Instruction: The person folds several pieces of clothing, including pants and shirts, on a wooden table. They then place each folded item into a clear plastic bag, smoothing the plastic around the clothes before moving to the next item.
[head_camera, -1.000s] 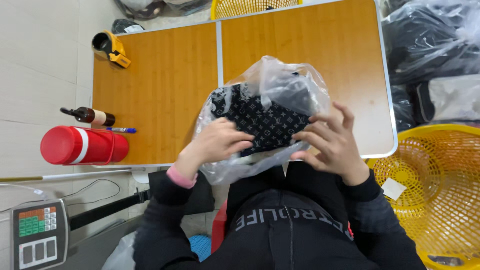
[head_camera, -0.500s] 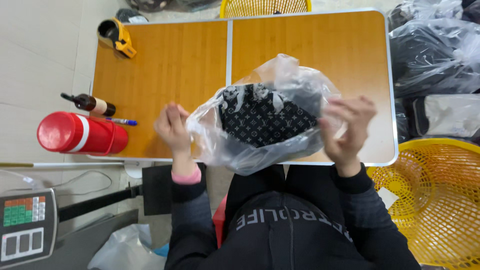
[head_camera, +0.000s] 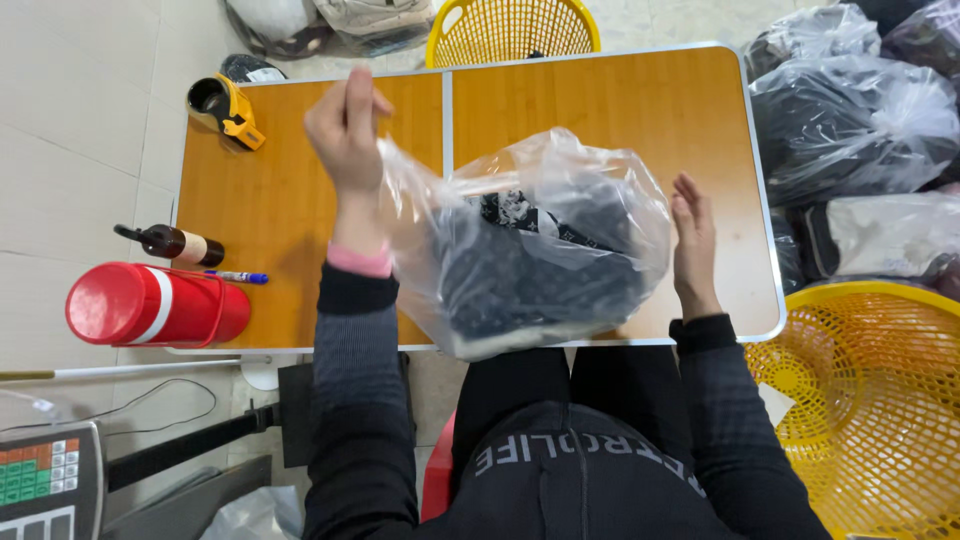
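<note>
- The left hand (head_camera: 345, 125) has gone up high since a moment ago. Its fingers pinch a corner of the clear plastic bag (head_camera: 530, 250).
- The right hand (head_camera: 693, 240) has let go. Now it is flat and open, pressed on the bag's side.
- The dark patterned cloth (head_camera: 530, 285) sits deep inside now, over the wooden table (head_camera: 620, 110).
- Well off to the left lie a red flask (head_camera: 150, 305), a small brown bottle (head_camera: 170, 243), a blue pen (head_camera: 238, 277) and a tape roller (head_camera: 225, 105). A yellow basket (head_camera: 880, 400) is on the right. Nothing is in the way.

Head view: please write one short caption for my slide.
Left hand lifts a clear plastic bag holding dark patterned fabric; right hand steadies its side.
</note>
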